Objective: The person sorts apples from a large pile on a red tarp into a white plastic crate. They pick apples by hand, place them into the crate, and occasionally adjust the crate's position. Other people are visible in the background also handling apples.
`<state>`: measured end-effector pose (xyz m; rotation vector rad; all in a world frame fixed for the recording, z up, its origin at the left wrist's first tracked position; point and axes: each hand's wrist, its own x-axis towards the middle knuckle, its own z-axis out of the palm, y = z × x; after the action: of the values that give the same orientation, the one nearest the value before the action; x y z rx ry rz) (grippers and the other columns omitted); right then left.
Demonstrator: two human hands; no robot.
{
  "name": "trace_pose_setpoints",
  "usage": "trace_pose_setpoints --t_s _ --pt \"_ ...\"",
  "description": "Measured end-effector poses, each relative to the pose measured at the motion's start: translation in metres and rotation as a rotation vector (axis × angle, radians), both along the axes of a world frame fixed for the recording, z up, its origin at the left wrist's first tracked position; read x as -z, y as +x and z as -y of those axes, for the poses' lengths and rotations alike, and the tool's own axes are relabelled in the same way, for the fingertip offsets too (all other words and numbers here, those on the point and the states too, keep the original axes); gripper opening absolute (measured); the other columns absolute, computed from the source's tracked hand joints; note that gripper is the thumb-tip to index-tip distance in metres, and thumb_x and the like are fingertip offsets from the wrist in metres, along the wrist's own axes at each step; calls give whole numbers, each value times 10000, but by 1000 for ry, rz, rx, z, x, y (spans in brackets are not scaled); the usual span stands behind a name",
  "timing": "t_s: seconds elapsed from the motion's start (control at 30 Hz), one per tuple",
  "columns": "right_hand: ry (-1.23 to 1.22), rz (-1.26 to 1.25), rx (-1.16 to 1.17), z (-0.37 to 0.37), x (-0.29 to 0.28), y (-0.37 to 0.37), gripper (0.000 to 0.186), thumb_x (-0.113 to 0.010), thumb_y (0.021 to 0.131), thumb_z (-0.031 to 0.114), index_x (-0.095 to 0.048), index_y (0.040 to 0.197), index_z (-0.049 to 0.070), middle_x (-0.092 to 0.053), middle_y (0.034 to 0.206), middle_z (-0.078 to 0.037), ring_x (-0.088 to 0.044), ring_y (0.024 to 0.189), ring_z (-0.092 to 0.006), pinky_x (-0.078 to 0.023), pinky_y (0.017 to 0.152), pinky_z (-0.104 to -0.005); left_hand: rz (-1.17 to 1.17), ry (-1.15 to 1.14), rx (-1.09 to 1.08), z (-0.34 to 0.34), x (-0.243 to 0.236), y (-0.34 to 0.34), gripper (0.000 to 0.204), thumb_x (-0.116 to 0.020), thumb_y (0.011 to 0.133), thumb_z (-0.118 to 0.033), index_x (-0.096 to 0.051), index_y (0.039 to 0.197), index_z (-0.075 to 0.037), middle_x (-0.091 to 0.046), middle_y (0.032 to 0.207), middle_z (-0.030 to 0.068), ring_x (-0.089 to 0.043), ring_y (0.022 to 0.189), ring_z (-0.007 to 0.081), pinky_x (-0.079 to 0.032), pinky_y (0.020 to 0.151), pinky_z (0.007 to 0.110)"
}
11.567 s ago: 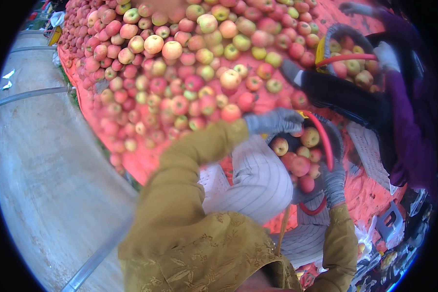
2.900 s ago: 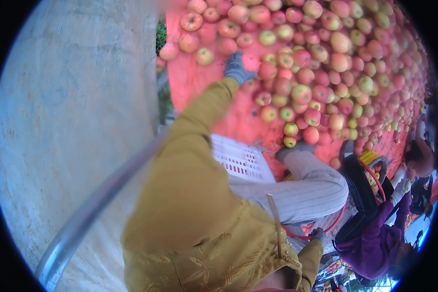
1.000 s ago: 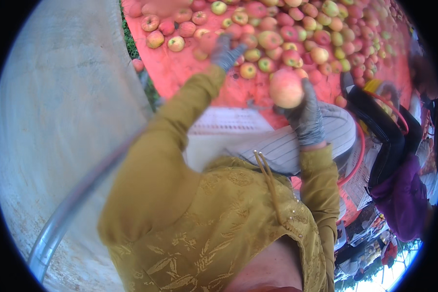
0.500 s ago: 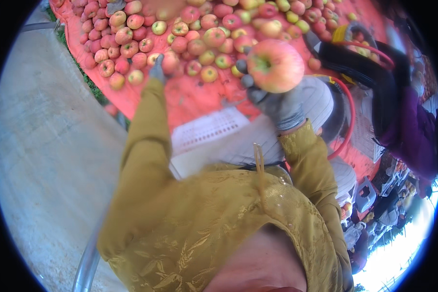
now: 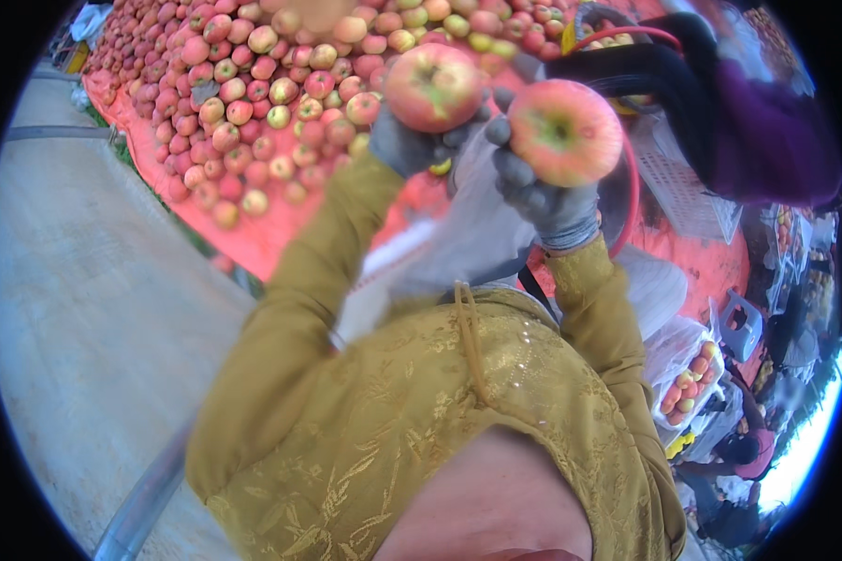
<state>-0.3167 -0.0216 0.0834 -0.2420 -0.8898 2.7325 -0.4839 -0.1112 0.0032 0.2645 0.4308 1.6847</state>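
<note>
In a grey glove, my left hand [image 5: 404, 142] is closed round a red and yellow apple [image 5: 433, 86], held up close in front of me. Beside it, my right hand [image 5: 544, 201], gloved too, grips a larger pink-red apple [image 5: 567, 133] with its hollow facing up. The two apples are near each other but apart. Beyond the hands spreads a big heap of red and yellowish apples [image 5: 243, 103] on a red sheet [image 5: 239, 234]. A white crate [image 5: 384, 257] is partly covered below my left hand.
A person in purple [image 5: 767, 140] is at the right, near a basket with a red handle [image 5: 631, 201]. White crates stand there, one lined and filled with apples [image 5: 690, 383]. Grey concrete [image 5: 112, 280] lies to the left, with a metal pipe [image 5: 145, 496] lower down.
My left hand has come from the heap back beside my right hand and now holds an apple. The right hand still holds its apple. The view has shifted.
</note>
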Motion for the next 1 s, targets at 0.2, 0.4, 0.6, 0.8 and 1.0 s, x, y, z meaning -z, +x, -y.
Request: trace_pose_setpoints --t_s 0.2,0.4,0.6,0.8,1.0 --pt "-247 -134 85 -23 -10 73 586 -397 907 422 -391 1265 -42 -572 1068 -198 -558 583 -154 -425 412 -193 -192 -25 239 -40 -50 55 619 -381 877 -564 -580 1027 3 -638 805 84 -498 484 98 -338 357 219" --pt "-432 -238 239 -31 -2 144 643 -410 883 462 -348 1312 -13 -544 1065 -238 -624 773 -319 -495 429 -265 5 -69 211 -70 -79 120 809 -320 818 -717 -543 1102 6 -629 952 165 -624 699 254 -515 520 291" --pt "-394 -276 302 -44 7 190 619 -406 895 426 -322 1326 -11 -498 1152 -233 -602 820 -320 -519 476 -291 -545 267 208 -94 -86 152 508 -500 875 -431 -529 1086 31 -624 955 192 -650 814 267 -561 632 330" --pt "-356 -330 347 -57 33 224 578 -408 913 389 -330 1326 -9 -492 1186 -216 -587 853 -299 -535 556 -331 -1375 345 -2 -106 -86 169 231 -609 809 1 -552 1032 19 -636 865 128 -649 777 201 -552 593 286" --pt "-418 -324 424 -56 47 235 767 -477 839 575 -365 1307 -22 -458 1227 -245 -549 967 -374 -535 641 -382 -1053 267 93 -103 -93 188 129 -607 806 -22 -584 931 -2 -640 774 93 -629 642 147 -516 501 245"
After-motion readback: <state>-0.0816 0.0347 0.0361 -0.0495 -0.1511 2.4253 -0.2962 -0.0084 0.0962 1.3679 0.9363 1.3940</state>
